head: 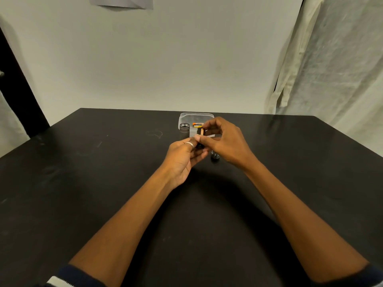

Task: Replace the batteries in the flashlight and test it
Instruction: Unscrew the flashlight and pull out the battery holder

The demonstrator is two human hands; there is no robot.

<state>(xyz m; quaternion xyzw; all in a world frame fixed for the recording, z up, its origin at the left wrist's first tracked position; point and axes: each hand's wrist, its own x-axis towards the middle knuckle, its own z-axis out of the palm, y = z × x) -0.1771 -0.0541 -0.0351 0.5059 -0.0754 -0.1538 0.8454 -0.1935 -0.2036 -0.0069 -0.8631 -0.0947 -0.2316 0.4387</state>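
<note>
Both hands meet above the middle of the black table (pixel 83 183). My left hand (pixel 182 160), with a ring on one finger, holds a small black holder (pixel 199 145) from below. My right hand (pixel 226 141) pinches a copper-and-black battery (pixel 201 132) at the holder's top. The grey flashlight body (pixel 184 130) stands upright on the table just left of the hands, its threaded end open. A dark flashlight cap (pixel 215 156) lies on the table under my right hand.
A clear plastic box (pixel 196 117) sits at the table's far edge behind the hands, with an orange-labelled battery (pixel 198 124) inside. A wall stands behind the table, and a pale curtain (pixel 331 59) hangs at the right.
</note>
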